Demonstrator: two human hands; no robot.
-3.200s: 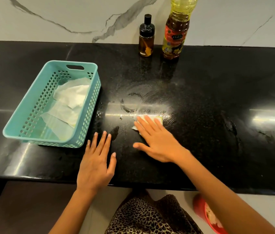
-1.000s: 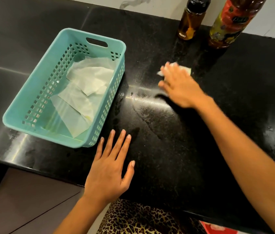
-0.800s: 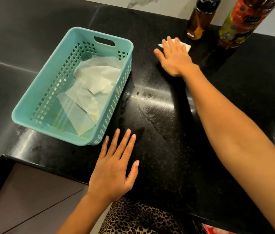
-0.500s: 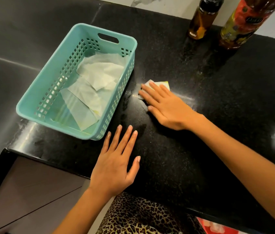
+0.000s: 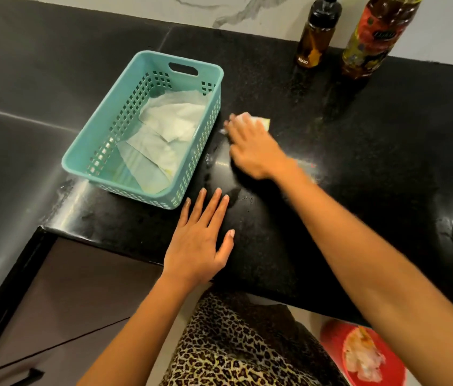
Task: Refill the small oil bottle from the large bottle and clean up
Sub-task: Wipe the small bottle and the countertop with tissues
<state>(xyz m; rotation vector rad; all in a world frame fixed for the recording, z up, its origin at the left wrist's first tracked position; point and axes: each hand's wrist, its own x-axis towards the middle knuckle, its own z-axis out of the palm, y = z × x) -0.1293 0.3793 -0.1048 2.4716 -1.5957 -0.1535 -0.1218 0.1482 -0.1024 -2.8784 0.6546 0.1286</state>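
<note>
Left hand: left hand [image 5: 200, 240] lies palm-down at the lower centre of the black stone desk [image 5: 359, 162], grip spread, holding nothing.
Right hand: right hand [image 5: 253, 151] reaches to mid-frame, blurred, flat fingers pressing a folded white tissue [image 5: 260, 120]; no pinch.
Tissue: just right of the teal slotted plastic basket [image 5: 133, 190], its free corner pointing right.
Bottles: small amber oil bottle [image 5: 314, 37] and large labelled oil bottle [image 5: 373, 40] stand upright, upper right.
</note>
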